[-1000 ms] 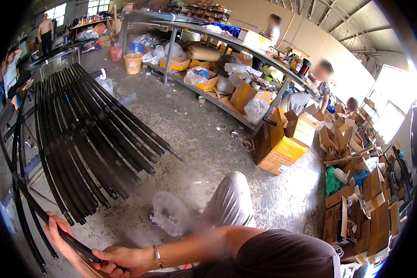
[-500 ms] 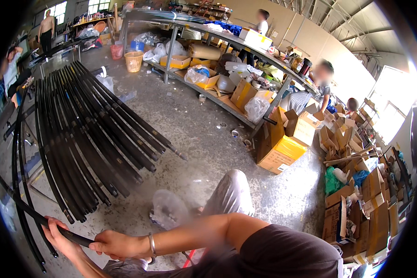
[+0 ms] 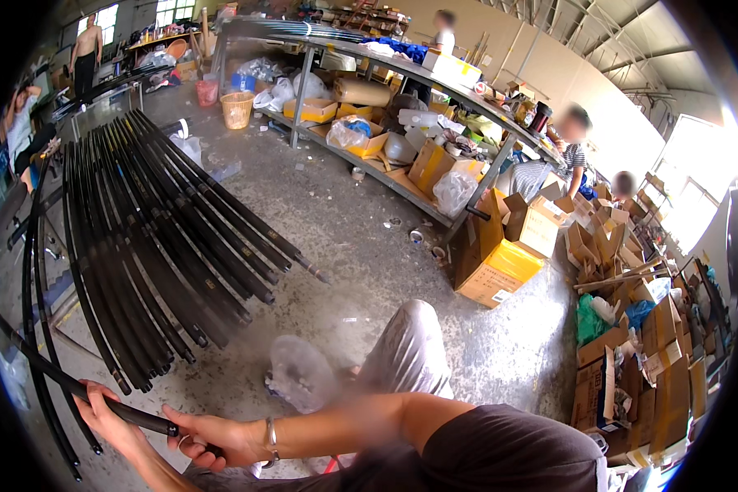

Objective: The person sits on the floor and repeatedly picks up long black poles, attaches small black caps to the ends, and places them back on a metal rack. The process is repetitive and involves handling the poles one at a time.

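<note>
**Both hands on one long black rod**

Here I see a long black rod (image 3: pixel 74 387) low on the left. It runs from the dark left edge down to the hands, tilted a little, above the grey floor (image 3: pixel 361 246).

The left hand (image 3: pixel 107 410) wraps its fingers around the rod from below. The right hand (image 3: pixel 217 436) has its fingers curled tight around the rod's near end, just beside the left hand. There is a silver bracelet (image 3: pixel 271 435) on the right wrist. The right arm reaches across the body from the right side.

Just above the hands lies a big bunch of black rods (image 3: pixel 156 238). They fan out side by side, with their ends pointing toward me and to the right. More thin black rods (image 3: pixel 45 328) curve down the far left.

Near the hands there is a blurry clear plastic thing (image 3: pixel 299 373) by a knee in grey trousers (image 3: pixel 406 353).

Farther off, an open yellow cardboard box (image 3: pixel 496 266) stands on the floor. Behind it is a long metal shelf (image 3: pixel 385 107) full of boxes and bags. An orange basket (image 3: pixel 238 108) sits far back. On the right is a pile of brown cardboard boxes (image 3: pixel 631 344). Other people stand and sit far away.
</note>
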{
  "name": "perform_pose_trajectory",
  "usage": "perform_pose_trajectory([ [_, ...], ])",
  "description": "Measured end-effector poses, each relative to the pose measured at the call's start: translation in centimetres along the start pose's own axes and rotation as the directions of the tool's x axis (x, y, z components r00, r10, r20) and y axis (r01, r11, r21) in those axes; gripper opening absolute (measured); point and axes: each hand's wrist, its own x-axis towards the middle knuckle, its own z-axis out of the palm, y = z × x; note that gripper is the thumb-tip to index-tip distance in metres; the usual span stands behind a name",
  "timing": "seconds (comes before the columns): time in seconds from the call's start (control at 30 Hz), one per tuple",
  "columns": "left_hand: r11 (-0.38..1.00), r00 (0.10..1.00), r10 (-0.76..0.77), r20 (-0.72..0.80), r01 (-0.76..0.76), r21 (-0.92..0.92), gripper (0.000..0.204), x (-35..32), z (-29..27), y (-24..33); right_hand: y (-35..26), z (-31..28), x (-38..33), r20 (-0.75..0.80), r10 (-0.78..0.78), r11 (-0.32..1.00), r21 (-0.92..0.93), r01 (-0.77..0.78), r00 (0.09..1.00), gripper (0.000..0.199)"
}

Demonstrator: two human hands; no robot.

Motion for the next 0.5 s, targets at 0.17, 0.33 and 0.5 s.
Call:
perform_pose_trajectory([
  [0.17,0.999,1.0,-0.014,0.024,0.015,-0.039,0.019,-0.1,0.0,0.0,0.2,0.2,0.0,-0.049,-0.075,0.991,-0.114,0.069,0.996,0.049],
  [0.33,0.999,0.999,-0.017,0.027,0.018,-0.03,0.019,-0.3,0.2,0.2,-0.2,0.0,-0.6,0.009,0.006,0.998,-0.067,-0.005,1.0,0.048],
  [0.5,1.0,1.0,-0.006,-0.008,0.006,-0.007,0.018,-0.3,0.4,0.2,-0.3,0.4,-0.8,0.016,0.04,0.999,0.013,-0.04,0.999,0.045],
])
